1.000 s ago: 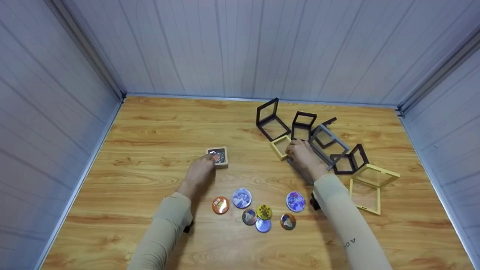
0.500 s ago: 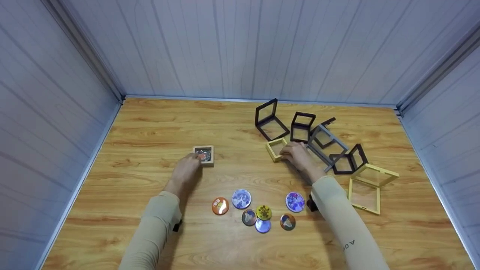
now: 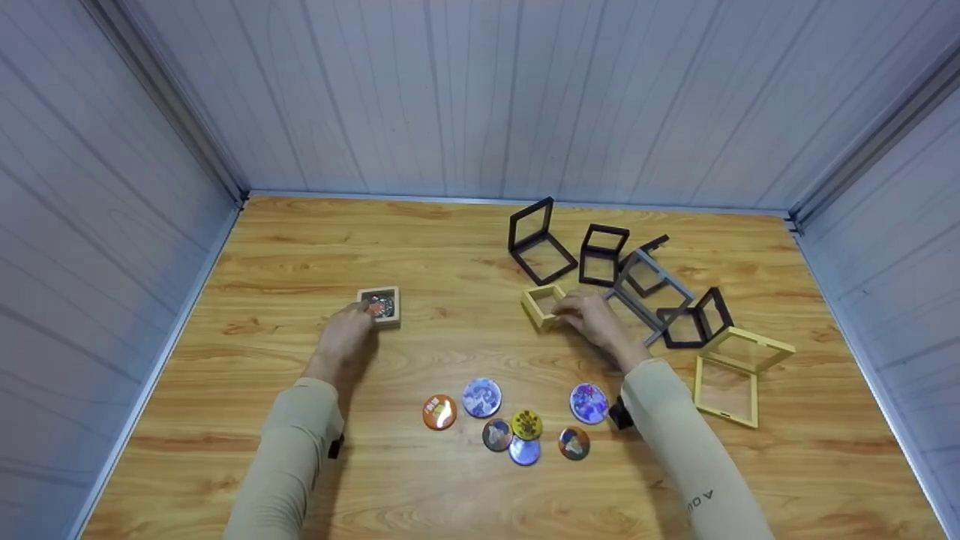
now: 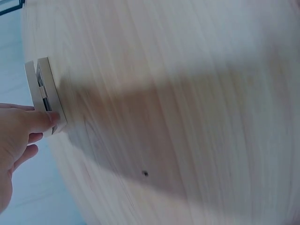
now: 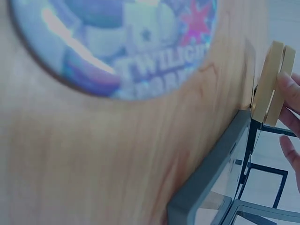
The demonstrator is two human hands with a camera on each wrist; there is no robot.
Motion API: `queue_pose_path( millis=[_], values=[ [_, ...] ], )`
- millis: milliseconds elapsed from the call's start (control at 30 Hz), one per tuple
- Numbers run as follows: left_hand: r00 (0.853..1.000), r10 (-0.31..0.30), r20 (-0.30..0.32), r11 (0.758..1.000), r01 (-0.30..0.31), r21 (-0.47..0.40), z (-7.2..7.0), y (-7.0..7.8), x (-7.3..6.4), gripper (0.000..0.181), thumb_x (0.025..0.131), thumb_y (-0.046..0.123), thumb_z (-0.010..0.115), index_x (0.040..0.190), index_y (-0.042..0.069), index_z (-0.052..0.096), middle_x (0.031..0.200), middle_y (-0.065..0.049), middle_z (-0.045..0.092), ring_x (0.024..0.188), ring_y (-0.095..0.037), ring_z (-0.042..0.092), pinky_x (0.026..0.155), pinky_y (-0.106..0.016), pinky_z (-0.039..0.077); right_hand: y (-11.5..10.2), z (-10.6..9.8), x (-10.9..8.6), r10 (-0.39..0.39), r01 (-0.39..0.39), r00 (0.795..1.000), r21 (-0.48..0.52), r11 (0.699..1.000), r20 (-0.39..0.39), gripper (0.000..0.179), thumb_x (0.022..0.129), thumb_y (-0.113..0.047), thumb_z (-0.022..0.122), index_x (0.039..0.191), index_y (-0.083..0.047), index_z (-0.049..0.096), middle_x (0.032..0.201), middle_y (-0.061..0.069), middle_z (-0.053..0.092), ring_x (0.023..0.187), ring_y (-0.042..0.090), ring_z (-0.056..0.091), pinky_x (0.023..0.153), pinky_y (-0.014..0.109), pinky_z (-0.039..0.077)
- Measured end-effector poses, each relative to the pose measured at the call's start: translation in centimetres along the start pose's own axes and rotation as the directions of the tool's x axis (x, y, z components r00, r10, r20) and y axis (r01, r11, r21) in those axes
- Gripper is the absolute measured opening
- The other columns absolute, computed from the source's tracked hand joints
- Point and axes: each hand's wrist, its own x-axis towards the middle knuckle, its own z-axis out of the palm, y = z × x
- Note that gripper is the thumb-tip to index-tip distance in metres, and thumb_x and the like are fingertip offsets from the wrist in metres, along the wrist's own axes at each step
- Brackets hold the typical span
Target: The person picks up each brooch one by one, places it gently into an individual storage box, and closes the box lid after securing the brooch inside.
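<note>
My left hand (image 3: 346,334) grips a small pale wooden display frame (image 3: 396,306) at the left of the table. A round dark badge with a reddish patch (image 3: 381,306) shows inside it. The left wrist view has thumb and fingers pinching the frame's edge (image 4: 55,91), with a narrow gap between its halves. Right of centre, my right hand (image 3: 592,319) pinches a small yellow frame (image 3: 535,313) by its right side. In the right wrist view this yellow frame (image 5: 268,84) has its two halves nearly together; part of the hand is cut off.
Several round badges lie in front, among them an orange one (image 3: 439,412), a yellow one (image 3: 526,424) and a purple one (image 3: 589,403). Unfolded black frames (image 3: 526,245), a grey frame (image 3: 637,309) and a larger yellow frame (image 3: 754,397) stand at the right. Panelled walls (image 3: 480,97) border the table.
My left hand has moved left with the pale wooden frame. The right hand has drawn the small yellow frame slightly left and nearer, away from the grey frame. The badges stay put.
</note>
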Motion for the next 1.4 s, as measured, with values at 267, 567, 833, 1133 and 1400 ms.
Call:
queue_pose_path(
  millis=[267,567,833,1133,1400],
  values=[
    [0.999,0.001,-0.032,0.999,0.001,0.039,0.1,-1.9,-0.4,0.011,0.072,-0.005,0.058,0.083,-0.008,0.062,0.084,-0.021,0.059,0.07,-0.033,0.057,0.06,-0.042,0.048,-0.7,0.5,-0.8,-0.002,0.004,1.0,0.104,0.995,-0.02,0.009,0.076,-0.004,0.067,0.085,-0.003,0.069,0.08,0.005,0.063,0.075,0.02,0.059,0.066,0.034,0.048],
    [0.998,0.004,-0.058,0.993,0.003,0.122,0.1,-2.7,-0.5,0.012,0.074,-0.012,0.058,0.085,-0.01,0.062,0.087,-0.022,0.057,0.07,-0.032,0.058,0.059,-0.038,0.05,-1.4,0.6,-1.0,0.038,-0.037,0.999,0.174,0.984,-0.004,0.013,0.079,-0.009,0.064,0.09,-0.004,0.069,0.082,0.004,0.064,0.074,0.016,0.059,0.063,0.03,0.048],
    [0.996,-0.036,-0.076,0.988,0.047,0.147,-0.4,-2.4,-0.6,0.018,0.075,-0.013,0.057,0.093,-0.012,0.058,0.102,-0.024,0.053,0.089,-0.034,0.056,0.075,-0.04,0.047,-1.9,-0.2,-0.5,0.092,-0.094,0.996,0.175,0.98,0.018,0.01,0.082,-0.011,0.061,0.089,-0.006,0.068,0.084,0.005,0.065,0.068,0.014,0.058,0.058,0.028,0.048],
    [0.984,-0.067,-0.166,0.992,0.083,0.09,-0.6,-1.7,-1.2,0.03,0.072,-0.015,0.058,0.102,-0.013,0.055,0.105,-0.026,0.051,0.096,-0.035,0.052,0.081,-0.039,0.044,-2.5,-1.0,-0.1,0.159,-0.168,0.984,0.122,0.978,0.076,0.009,0.086,-0.011,0.057,0.09,-0.007,0.064,0.082,0.003,0.064,0.065,0.013,0.054,0.055,0.028,0.045],
    [0.951,-0.168,-0.261,0.972,0.116,-0.203,-0.9,2.5,-1.0,0.029,0.077,-0.002,0.057,0.105,-0.011,0.054,0.105,-0.024,0.052,0.096,-0.038,0.052,0.085,-0.044,0.042,-3.1,-1.0,-0.3,0.216,-0.227,0.972,0.127,0.966,0.097,0.011,0.086,-0.013,0.056,0.091,-0.006,0.064,0.083,0.005,0.062,0.065,0.013,0.053,0.056,0.027,0.045]
  ],
)
